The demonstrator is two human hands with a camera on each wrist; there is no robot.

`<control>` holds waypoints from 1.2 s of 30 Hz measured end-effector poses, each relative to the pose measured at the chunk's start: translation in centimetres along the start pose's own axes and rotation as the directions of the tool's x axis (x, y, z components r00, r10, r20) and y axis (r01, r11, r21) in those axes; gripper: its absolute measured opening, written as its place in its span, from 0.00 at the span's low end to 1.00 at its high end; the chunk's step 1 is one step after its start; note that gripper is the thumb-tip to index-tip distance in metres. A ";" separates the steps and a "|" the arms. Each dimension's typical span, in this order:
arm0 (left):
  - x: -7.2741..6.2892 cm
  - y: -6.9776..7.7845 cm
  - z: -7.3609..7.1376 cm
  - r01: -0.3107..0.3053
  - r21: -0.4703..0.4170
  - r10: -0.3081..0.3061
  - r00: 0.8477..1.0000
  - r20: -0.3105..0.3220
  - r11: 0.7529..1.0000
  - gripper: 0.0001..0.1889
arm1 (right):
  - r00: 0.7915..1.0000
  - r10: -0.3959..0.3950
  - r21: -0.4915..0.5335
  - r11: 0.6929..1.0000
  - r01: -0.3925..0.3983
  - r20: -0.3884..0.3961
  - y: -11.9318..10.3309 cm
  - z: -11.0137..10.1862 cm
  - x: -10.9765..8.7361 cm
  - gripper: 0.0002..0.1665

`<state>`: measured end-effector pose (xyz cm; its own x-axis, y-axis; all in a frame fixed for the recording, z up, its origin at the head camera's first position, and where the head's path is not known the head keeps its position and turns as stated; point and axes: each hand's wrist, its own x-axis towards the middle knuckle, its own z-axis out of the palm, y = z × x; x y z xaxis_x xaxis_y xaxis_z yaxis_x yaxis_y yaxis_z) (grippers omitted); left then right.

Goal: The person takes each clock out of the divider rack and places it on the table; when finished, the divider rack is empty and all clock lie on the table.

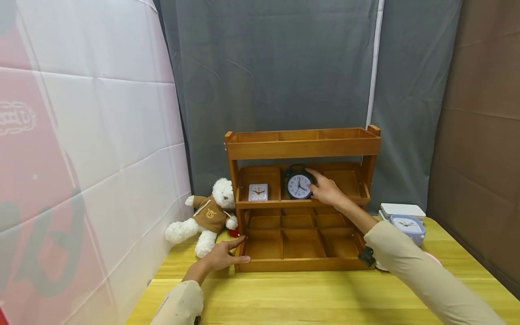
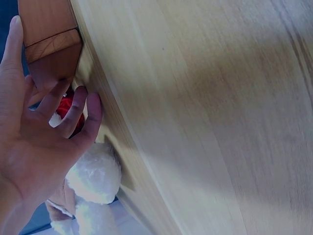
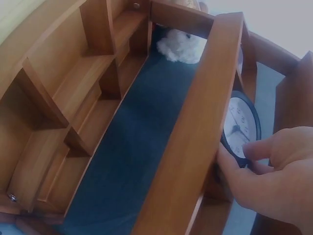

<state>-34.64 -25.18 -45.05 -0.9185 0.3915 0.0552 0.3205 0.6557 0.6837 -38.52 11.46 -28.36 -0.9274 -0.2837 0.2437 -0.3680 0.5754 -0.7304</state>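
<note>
Right hand [image 1: 323,188], black clock [image 1: 298,186] in grasp

Right arm [image 1: 410,262] outstretched, fingers [image 1: 314,173] pinching

black clock [image 1: 298,186]: right edge behind fingers [image 1: 316,174] | red object [image 1: 233,233]: mostly hidden | pink item [image 1: 433,258]: largely behind sleeve [image 1: 422,273]

A yellow wood-grain table [image 1: 268,295] carries a brown 3-tier rack [image 1: 304,265], with a white plush bear [image 1: 210,214] just beside its left end — and a blue clock [image 1: 407,226] to its right. The rack's middle tier [image 1: 260,205] bears 2 clocks — a small white clock [image 1: 257,192] and a round black clock [image 1: 298,187].
</note>
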 end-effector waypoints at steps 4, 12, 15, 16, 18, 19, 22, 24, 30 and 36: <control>0.0 0.0 0.1 0.011 -0.011 -0.011 1.000 -0.006 1.000 0.46 | 0.999 -0.027 -0.067 0.997 0.025 -0.023 0.2 0.2 0.5 0.34; -0.1 0.1 0.2 0.015 -0.008 -0.015 1.000 -0.011 1.000 0.46 | 0.997 -0.054 -0.089 0.995 0.049 -0.059 0.6 0.6 0.6 0.31; -0.1 0.0 0.3 0.007 -0.009 -0.007 1.000 -0.010 1.000 0.46 | 0.996 -0.045 -0.066 0.997 0.040 -0.074 0.4 0.6 0.3 0.30; -0.1 -0.1 0.3 0.003 -0.010 -0.004 1.000 -0.011 1.000 0.46 | 0.996 -0.043 -0.057 0.998 0.039 -0.077 0.3 0.6 0.2 0.30; 0.0 -0.2 0.4 -0.003 -0.010 0.003 1.000 -0.012 1.000 0.46 | 0.996 -0.034 -0.034 0.999 0.031 -0.084 0.0 0.4 0.1 0.29; 0.0 -0.2 0.3 -0.005 -0.012 0.005 1.000 -0.013 1.000 0.46 | 0.996 -0.030 -0.025 0.999 0.028 -0.088 -0.1 0.3 0.0 0.29; 0.0 -0.3 0.3 -0.003 -0.002 0.003 1.000 -0.017 1.000 0.46 | 0.996 -0.026 0.004 1.000 0.026 -0.091 -0.4 -0.1 -0.3 0.29; 0.0 -0.3 0.3 0.002 0.000 -0.002 1.000 -0.019 1.000 0.46 | 0.996 -0.027 0.027 0.999 0.029 -0.090 -0.4 -0.4 -0.5 0.29; 0.0 -0.2 0.2 0.000 -0.008 0.000 1.000 -0.009 1.000 0.45 | 0.997 -0.033 0.096 0.995 0.041 -0.074 -0.7 -1.4 -1.6 0.29; 0.0 -0.2 0.2 -0.003 0.001 0.003 1.000 -0.010 1.000 0.45 | 0.997 -0.046 0.148 0.987 0.056 -0.065 -1.1 -2.5 -3.1 0.30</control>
<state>-34.61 -25.19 -45.35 -0.9199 0.3869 0.0645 0.3234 0.6549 0.6830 -35.38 13.58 -26.71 -0.9117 -0.2595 0.3185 -0.4051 0.4389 -0.8020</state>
